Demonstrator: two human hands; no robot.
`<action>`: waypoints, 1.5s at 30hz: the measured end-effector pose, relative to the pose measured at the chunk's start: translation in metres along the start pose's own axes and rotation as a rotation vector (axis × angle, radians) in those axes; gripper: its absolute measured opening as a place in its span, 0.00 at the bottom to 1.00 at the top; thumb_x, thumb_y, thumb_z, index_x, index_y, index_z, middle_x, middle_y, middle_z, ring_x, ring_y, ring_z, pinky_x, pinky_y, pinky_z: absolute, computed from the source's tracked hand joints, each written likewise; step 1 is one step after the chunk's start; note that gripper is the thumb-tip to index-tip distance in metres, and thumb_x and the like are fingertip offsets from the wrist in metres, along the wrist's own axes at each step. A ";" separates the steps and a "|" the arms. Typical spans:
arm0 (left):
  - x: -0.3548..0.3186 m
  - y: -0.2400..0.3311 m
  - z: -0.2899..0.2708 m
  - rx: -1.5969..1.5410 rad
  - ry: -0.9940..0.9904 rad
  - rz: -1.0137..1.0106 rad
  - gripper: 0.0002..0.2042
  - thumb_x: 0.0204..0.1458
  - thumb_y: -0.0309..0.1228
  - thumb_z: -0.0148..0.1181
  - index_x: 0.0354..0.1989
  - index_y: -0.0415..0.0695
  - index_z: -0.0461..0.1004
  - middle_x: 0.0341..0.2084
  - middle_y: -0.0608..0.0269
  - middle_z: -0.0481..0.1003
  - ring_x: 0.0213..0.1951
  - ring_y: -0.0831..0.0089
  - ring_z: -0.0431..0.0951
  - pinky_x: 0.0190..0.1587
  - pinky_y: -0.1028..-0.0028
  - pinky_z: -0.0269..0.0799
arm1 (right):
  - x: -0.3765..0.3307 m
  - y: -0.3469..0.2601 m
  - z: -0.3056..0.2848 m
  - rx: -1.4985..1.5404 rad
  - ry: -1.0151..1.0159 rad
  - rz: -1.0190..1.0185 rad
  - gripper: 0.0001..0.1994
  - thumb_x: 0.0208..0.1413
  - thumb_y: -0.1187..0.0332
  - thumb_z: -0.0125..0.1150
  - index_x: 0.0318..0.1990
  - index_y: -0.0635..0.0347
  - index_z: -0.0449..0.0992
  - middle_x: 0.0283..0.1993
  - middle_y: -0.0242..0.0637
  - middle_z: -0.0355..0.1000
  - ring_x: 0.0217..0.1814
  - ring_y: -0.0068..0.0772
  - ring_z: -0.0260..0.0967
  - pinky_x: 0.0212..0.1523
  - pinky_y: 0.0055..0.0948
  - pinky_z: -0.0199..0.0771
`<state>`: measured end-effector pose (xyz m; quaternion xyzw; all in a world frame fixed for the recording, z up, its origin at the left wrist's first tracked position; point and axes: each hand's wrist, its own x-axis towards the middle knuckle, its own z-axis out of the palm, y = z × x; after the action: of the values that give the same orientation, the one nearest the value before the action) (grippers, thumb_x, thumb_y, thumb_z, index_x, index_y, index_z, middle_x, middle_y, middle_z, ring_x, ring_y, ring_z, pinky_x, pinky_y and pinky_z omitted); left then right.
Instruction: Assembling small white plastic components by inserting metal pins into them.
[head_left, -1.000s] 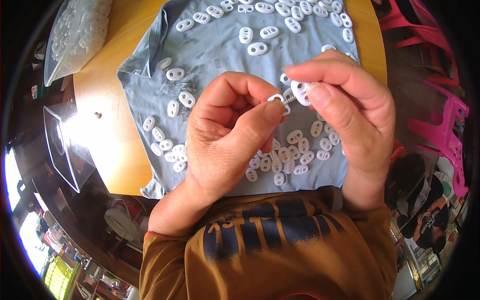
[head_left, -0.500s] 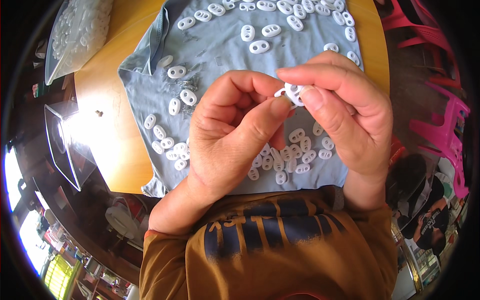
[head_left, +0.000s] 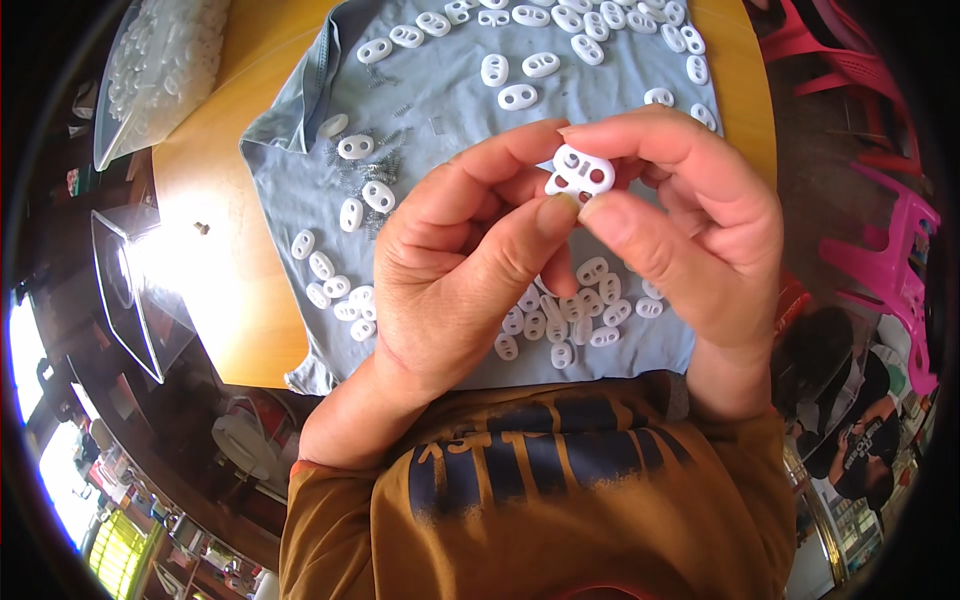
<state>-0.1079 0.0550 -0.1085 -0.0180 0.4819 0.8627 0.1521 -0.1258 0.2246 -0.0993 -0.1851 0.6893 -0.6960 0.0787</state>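
Observation:
Both of my hands meet above a blue-grey cloth [head_left: 440, 130] spread on a wooden table. A small white plastic piece with holes [head_left: 580, 172] is pinched between the fingertips of my left hand [head_left: 460, 270] and my right hand [head_left: 690, 230]. Several more white pieces [head_left: 570, 315] lie in a heap on the cloth just under my hands. Others are scattered along the cloth's far edge [head_left: 520, 95] and its left side [head_left: 340, 290]. Small metal springs [head_left: 380, 165] lie on the cloth near the left pieces.
A clear plastic bag full of white pieces [head_left: 160, 70] lies at the table's far left. A clear plastic tray [head_left: 130, 290] sits at the left edge in bright glare. Pink plastic chairs [head_left: 890, 250] stand to the right. The wooden tabletop [head_left: 230, 250] shows left of the cloth.
My hands have shifted slightly, and the white piece is now turned flat toward the camera, showing its holes between my fingertips.

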 end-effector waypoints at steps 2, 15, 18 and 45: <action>-0.001 0.001 -0.001 -0.030 -0.015 -0.006 0.18 0.52 0.20 0.53 0.53 0.36 0.65 0.34 0.58 0.74 0.25 0.79 0.72 0.27 0.82 0.71 | 0.001 0.000 0.000 -0.057 -0.021 -0.038 0.16 0.50 0.79 0.56 0.48 0.71 0.68 0.42 0.39 0.68 0.43 0.24 0.65 0.44 0.22 0.64; -0.005 -0.001 -0.003 -0.024 -0.114 0.104 0.17 0.52 0.18 0.52 0.52 0.34 0.65 0.39 0.53 0.74 0.28 0.75 0.75 0.30 0.80 0.74 | 0.003 -0.007 -0.001 -0.086 -0.061 -0.125 0.18 0.49 0.74 0.58 0.49 0.72 0.69 0.43 0.43 0.67 0.42 0.28 0.65 0.43 0.23 0.64; -0.007 -0.002 -0.002 -0.005 -0.110 0.142 0.17 0.52 0.18 0.53 0.51 0.33 0.66 0.37 0.53 0.74 0.28 0.75 0.75 0.30 0.81 0.74 | 0.004 -0.008 -0.001 -0.123 -0.067 -0.138 0.18 0.50 0.72 0.58 0.48 0.72 0.70 0.42 0.43 0.68 0.41 0.28 0.65 0.41 0.23 0.65; -0.008 -0.006 0.001 0.006 -0.087 0.316 0.14 0.52 0.17 0.52 0.47 0.35 0.65 0.32 0.53 0.75 0.29 0.73 0.77 0.32 0.76 0.75 | 0.004 -0.003 0.014 -0.086 -0.008 -0.194 0.18 0.57 0.64 0.53 0.47 0.71 0.70 0.42 0.42 0.67 0.36 0.24 0.65 0.34 0.19 0.65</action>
<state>-0.0984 0.0565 -0.1115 0.0958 0.4741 0.8745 0.0355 -0.1235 0.2103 -0.0965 -0.2570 0.6969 -0.6695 0.0055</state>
